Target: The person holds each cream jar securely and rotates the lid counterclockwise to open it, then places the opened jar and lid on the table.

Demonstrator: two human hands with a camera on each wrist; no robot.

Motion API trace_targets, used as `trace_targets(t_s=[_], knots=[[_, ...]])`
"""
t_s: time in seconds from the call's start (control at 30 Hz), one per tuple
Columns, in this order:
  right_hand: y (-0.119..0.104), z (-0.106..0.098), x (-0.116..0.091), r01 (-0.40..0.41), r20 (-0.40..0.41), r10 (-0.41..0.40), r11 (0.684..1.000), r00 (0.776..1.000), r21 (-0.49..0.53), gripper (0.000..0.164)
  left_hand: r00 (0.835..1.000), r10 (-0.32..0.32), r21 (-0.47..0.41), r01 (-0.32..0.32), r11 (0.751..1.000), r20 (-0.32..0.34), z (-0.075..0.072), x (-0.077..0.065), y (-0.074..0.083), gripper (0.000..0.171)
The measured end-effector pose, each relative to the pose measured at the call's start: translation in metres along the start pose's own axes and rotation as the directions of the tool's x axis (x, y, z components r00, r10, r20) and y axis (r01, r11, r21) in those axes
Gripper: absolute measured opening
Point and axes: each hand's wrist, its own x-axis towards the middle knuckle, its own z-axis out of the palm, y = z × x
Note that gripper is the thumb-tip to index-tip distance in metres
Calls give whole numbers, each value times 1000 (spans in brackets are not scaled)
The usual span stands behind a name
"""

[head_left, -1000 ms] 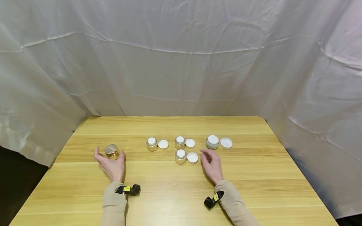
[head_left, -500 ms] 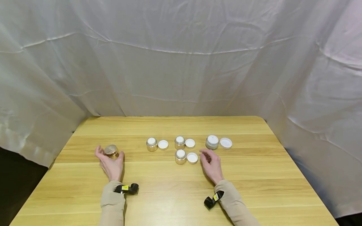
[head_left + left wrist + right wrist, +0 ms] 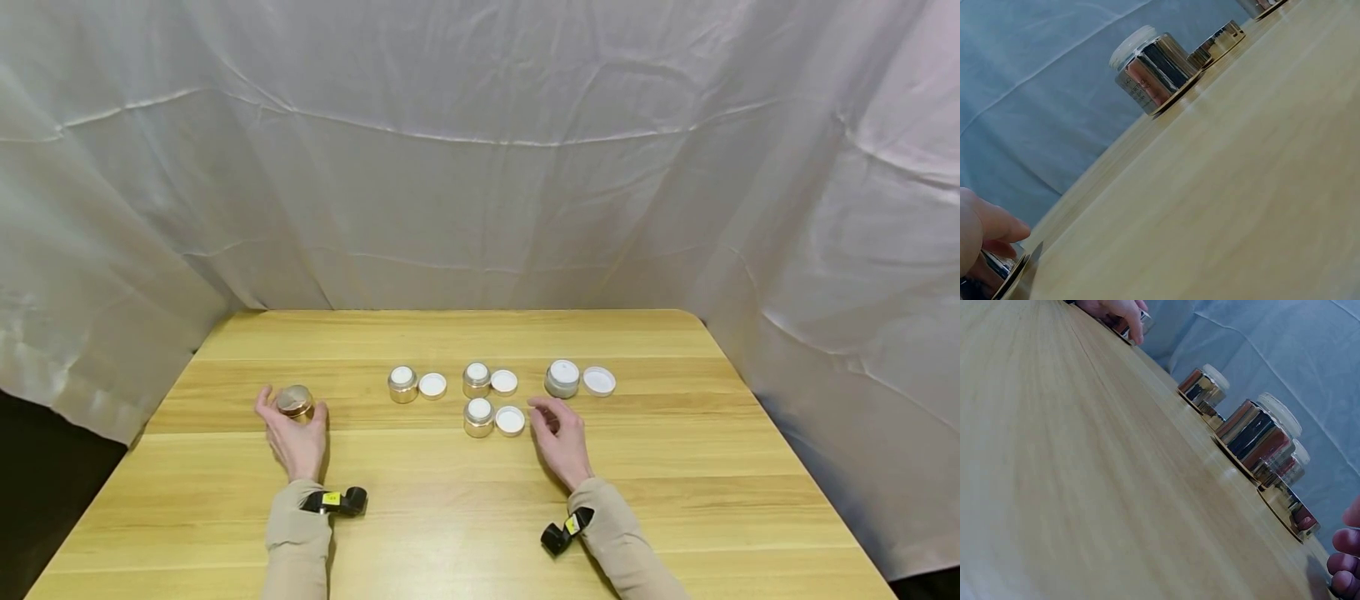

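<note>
My left hand [image 3: 297,446] grips a gold cosmetic jar [image 3: 296,400] at the left of the table, fingers on its left side and thumb on its right; a flat silvery-gold top shows. In the left wrist view the gold jar [image 3: 1005,265] is largely hidden behind the hand. My right hand [image 3: 562,442] rests loosely curled and holds nothing, just right of an upturned white-lined lid [image 3: 511,421]. That lid lies beside an uncapped gold jar [image 3: 478,419] with a white inner disc. In the right wrist view its fingertips [image 3: 1347,550] are apart from the lid [image 3: 1288,509].
Farther back stand two more uncapped gold jars, a left one [image 3: 402,386] and a middle one [image 3: 476,381], with upturned lids [image 3: 432,385] [image 3: 504,382] on their right. A wider grey jar [image 3: 562,380] stands beyond my right hand, with its lid [image 3: 599,381]. Grey curtains [image 3: 480,208] enclose the table.
My left hand's fingers have drawn in closer around the gold jar, and its forearm has shifted slightly left. The right hand and the other jars have stayed in place.
</note>
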Motion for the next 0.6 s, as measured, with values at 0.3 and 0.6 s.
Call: trace_targets(t_s=[0.3, 0.6], knots=[[1, -1, 0, -2, 6, 2, 1000, 1000, -4, 16, 998, -49, 50, 47, 998, 32, -2, -1, 3, 80], [0, 0, -1, -6, 6, 6, 1000, 1000, -4, 16, 998, -55, -15, 55, 998, 8, -1, -3, 4, 84]])
